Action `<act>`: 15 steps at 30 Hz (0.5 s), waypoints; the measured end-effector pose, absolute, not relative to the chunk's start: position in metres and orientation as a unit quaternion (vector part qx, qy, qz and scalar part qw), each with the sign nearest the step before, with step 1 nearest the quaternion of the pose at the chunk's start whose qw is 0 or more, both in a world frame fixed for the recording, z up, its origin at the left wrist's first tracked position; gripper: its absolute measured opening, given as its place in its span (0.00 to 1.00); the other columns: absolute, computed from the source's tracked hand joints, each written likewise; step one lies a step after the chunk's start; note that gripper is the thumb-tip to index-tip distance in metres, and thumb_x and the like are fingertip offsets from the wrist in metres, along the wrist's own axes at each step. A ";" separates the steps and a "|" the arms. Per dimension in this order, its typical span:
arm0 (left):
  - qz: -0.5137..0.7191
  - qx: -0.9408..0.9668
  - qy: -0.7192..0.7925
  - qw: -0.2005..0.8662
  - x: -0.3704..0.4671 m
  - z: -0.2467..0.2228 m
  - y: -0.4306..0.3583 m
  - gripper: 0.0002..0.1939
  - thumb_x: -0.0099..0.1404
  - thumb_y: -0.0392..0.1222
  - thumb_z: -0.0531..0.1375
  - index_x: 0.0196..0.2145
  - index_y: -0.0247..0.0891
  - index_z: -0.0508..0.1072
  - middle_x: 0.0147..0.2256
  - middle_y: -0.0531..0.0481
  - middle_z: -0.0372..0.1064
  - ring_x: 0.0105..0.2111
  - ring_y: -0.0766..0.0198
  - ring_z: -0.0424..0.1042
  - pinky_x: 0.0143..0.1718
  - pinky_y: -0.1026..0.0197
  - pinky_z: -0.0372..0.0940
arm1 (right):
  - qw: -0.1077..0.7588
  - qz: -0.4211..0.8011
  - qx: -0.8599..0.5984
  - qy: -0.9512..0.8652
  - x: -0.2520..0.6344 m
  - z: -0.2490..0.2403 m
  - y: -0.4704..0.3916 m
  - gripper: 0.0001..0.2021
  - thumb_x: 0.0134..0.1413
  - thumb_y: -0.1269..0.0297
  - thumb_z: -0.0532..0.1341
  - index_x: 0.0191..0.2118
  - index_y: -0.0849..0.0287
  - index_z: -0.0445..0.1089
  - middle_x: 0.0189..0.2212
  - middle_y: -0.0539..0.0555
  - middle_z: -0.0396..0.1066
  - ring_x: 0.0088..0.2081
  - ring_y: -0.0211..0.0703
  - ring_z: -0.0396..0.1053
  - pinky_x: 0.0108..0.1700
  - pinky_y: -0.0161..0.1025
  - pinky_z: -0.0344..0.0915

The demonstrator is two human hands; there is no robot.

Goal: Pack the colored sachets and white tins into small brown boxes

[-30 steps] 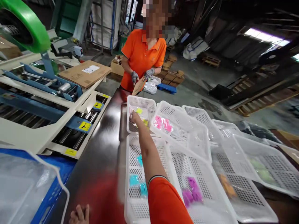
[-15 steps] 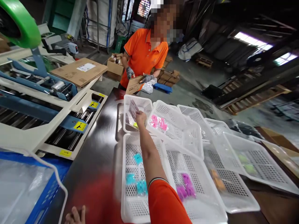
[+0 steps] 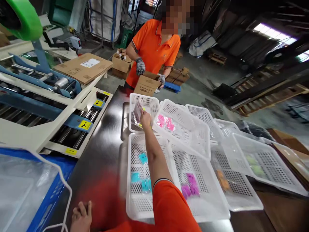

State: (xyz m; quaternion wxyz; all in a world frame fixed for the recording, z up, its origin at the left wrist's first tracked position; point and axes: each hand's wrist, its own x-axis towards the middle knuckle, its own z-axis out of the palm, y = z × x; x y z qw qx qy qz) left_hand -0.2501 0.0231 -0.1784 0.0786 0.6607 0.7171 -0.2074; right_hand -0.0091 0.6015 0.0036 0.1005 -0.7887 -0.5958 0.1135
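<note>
My right hand (image 3: 145, 119) reaches far out over the back white basket (image 3: 144, 100) and grips a small clear packet (image 3: 137, 111) lifted above it; yellow items lie in that basket. My left hand (image 3: 81, 218) rests at the near edge of the dark steel table (image 3: 103, 151), fingers spread, holding nothing. The near basket (image 3: 142, 167) holds cyan packets (image 3: 141, 178). Beside it are baskets with pink packets (image 3: 165, 121) and purple packets (image 3: 189, 186).
A person in an orange shirt and grey gloves (image 3: 140, 66) handles a cardboard box (image 3: 147, 85) at the table's far end. A carton-sealing machine (image 3: 48, 106) with a green tape roll (image 3: 24, 19) stands left. A blue crate with plastic bags (image 3: 26, 190) is near left. More white baskets (image 3: 253, 161) lie right.
My right hand went from inside the back basket to lifted above it with a clear packet. The person opposite lowered a cardboard box onto the table end. My left hand shifted slightly into view.
</note>
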 end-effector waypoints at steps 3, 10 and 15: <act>-0.223 0.652 0.714 0.126 -0.254 -0.173 0.030 0.40 0.60 0.21 0.66 0.69 0.37 0.85 0.66 0.21 0.81 0.62 0.27 0.86 0.59 0.42 0.84 | 0.104 0.103 -0.776 -0.614 -0.006 0.012 0.602 0.24 0.89 0.61 0.51 0.64 0.63 0.84 0.53 0.67 0.87 0.54 0.56 0.84 0.53 0.41 0.70; -0.281 0.635 0.684 0.222 -0.260 -0.175 0.039 0.44 0.63 0.25 0.64 0.77 0.33 0.76 0.73 0.19 0.73 0.68 0.24 0.81 0.65 0.39 0.82 | 0.099 0.063 -0.738 -0.665 0.006 0.027 0.598 0.18 0.78 0.74 0.58 0.62 0.66 0.81 0.52 0.67 0.86 0.52 0.56 0.82 0.54 0.41 0.69; -0.289 0.631 0.684 0.224 -0.259 -0.180 0.039 0.46 0.61 0.25 0.65 0.77 0.34 0.76 0.74 0.19 0.73 0.68 0.24 0.80 0.66 0.39 0.81 | 0.056 0.081 -0.753 -0.650 0.000 0.026 0.584 0.24 0.77 0.79 0.51 0.66 0.70 0.78 0.55 0.73 0.85 0.56 0.59 0.83 0.54 0.43 0.72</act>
